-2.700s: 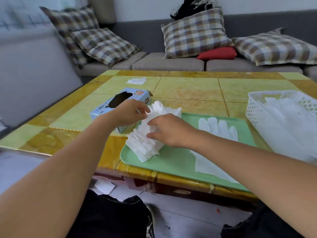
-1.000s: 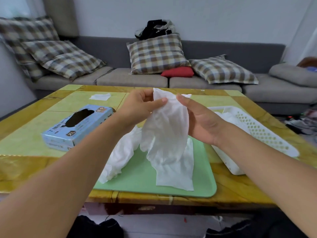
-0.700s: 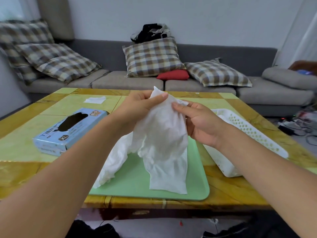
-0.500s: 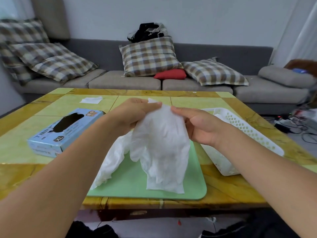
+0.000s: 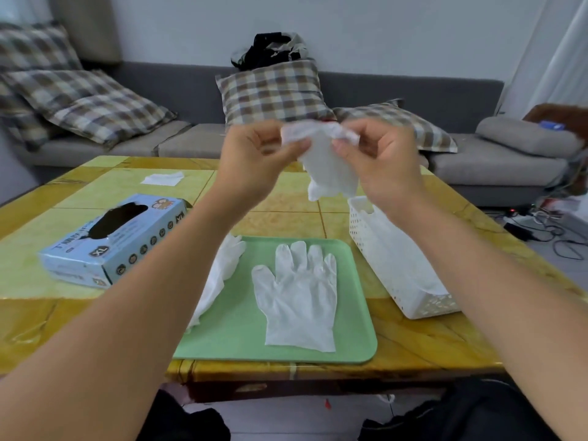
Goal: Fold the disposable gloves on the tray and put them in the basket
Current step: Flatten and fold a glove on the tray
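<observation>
Desk is tiled in yellow and pale green, glossy. Green tray is set at the near edge, centre. One white glove is laid flat on it, fingers pointing far. A second bunch of gloves is draped over the tray's left rim, partly hidden by the forearm. White perforated basket stands just right of the tray w/ white gloves inside. Blue glove box, marked XL, lies to the left; a small white sheet is seen at far left. Behind the desk: grey sofa w/ plaid cushions and a dark bundle on its back; cables on the floor at right.

Held glove is pinched at its top edge by both hands, well above the desk, and hangs down. Left hand: thumb and forefinger closed on it. Right hand: likewise, other fingers curled. The cuff appears bunched, though it is blurred.

Vs. 0.5 s ago: the glove has been lifted clear of the tray, and the flat glove formerly covered by it is now exposed.
</observation>
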A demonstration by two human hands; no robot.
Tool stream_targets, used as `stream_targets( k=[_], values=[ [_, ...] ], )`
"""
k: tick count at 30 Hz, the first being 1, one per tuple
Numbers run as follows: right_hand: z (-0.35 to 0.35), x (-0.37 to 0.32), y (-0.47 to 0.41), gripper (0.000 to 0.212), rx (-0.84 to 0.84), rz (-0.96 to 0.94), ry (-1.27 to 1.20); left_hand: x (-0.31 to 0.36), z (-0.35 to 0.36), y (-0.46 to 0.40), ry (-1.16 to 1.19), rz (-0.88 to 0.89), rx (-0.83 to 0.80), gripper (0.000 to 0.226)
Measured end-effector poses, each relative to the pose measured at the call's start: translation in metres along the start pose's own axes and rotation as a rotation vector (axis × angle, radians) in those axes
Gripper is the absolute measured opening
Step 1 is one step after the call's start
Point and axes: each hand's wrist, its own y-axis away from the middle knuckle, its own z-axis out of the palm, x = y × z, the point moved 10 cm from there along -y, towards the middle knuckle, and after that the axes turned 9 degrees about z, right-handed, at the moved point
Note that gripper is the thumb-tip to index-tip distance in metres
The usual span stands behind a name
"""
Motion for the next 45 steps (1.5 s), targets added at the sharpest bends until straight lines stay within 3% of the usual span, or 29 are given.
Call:
stream_targets(
  k=[2, 5, 9, 24, 29, 30, 32, 36, 39, 42, 45],
  values=[
    [0.016, 0.043, 0.013, 0.007, -0.119, 0.102, 0.17, -0.027, 0.011, 0.024, -0.142, -0.054, -0.126, 0.009],
    [0.046, 0.113, 0.047, 0.006, -0.454, 0.273, 0.414, -0.071, 0.028, 0.063, -0.329, -0.155, -0.451, 0.011],
    [0.07, 0.135, 0.093, 0.005, -0.795, 0.301, 0.565, -0.101, 0.044, 0.117, -0.403, -0.24, -0.847, 0.013],
    [0.102, 0.116, 0.136, 0.014, -1.191, 0.311, 0.713, -0.105, 0.054, 0.158, -0.378, -0.347, -1.18, 0.018],
    [0.102, 0.124, 0.149, 0.02, -1.314, 0.439, 0.693, -0.105, 0.053, 0.177, -0.307, -0.532, -1.323, 0.024],
    [0.1, 0.125, 0.149, 0.021, -1.319, 0.474, 0.685, -0.102, 0.051, 0.177, -0.275, -0.577, -1.326, 0.023],
    [0.099, 0.125, 0.134, 0.024, -1.212, 0.497, 0.655, -0.108, 0.041, 0.158, -0.265, -0.599, -1.169, 0.024],
    [0.1, 0.128, 0.074, 0.018, -0.654, 0.418, 0.561, -0.147, -0.007, 0.109, -0.607, -0.516, -0.665, 0.028],
    [0.108, 0.152, 0.049, 0.03, -0.445, 0.508, 0.604, -0.174, -0.009, 0.127, -0.581, -0.677, -0.646, 0.033],
    [0.116, 0.181, 0.044, 0.044, -0.408, 0.653, 0.699, -0.186, -0.005, 0.135, -0.512, -0.787, -0.609, 0.034],
    [0.12, 0.197, 0.047, 0.035, -0.422, 0.743, 0.765, -0.193, -0.003, 0.134, -0.471, -0.799, -0.604, 0.031]
  ],
)
